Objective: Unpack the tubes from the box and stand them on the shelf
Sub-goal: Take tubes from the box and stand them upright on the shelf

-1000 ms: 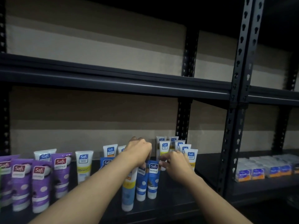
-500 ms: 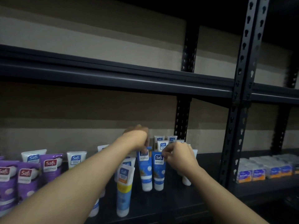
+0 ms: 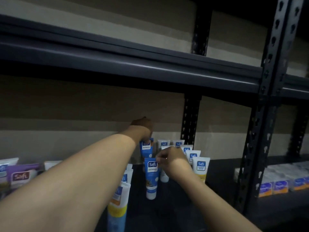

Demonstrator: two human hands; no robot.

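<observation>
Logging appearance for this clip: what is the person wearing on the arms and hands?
No gloves, rings or bracelets show on the left hand or the right hand. Both arms are bare as far as the frame shows: no sleeve, no watch. The left hand is in shadow, so small details are unclear.

Bare shelf (image 3: 222, 178) right of white tubes (image 3: 201, 167)

Black perforated metal upright post (image 3: 258, 131): front, R side of view. R of post, lower level: row of small white cartons w/ blue-orange fronts (image 3: 280, 186), side by side; print illegible. Behind post: beige-and-brown banded wall (image 3: 83, 106), dimly lit.
</observation>
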